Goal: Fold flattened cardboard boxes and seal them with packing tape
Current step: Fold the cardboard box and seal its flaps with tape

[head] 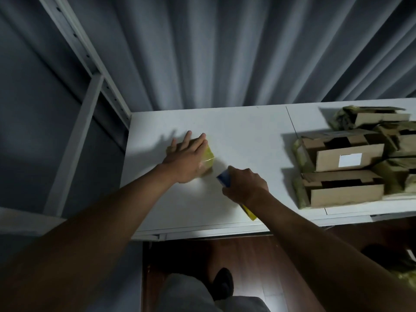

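White shelving under grey pleated curtains (225,52) frames the scene as I look down on a pale table (236,136). At its centre, toward ten o'clock from my right wrist, sits a small cardboard box (208,158) wrapped in yellow tape. My left hand (186,157) lies flat on top of it, fingers straight, pressing rather than grasping, most likely to pin the box while the tape is pulled taut. My right hand (244,184) is clenched around a tape dispenser (224,180) with a blue front and a yellow end that pokes out below the wrist at five o'clock; it hovers just beside the box at four o'clock, which suggests a strip is being run or cut, though no strip is clear in the blur.

At three o'clock a stack of finished boxes (346,167), one bearing a white label (350,159), crowds the right of the table, well apart from the work. Bare tabletop lies between them and toward twelve o'clock. The table's near edge runs close under my right forearm, with the metal upright (90,91) at nine o'clock.
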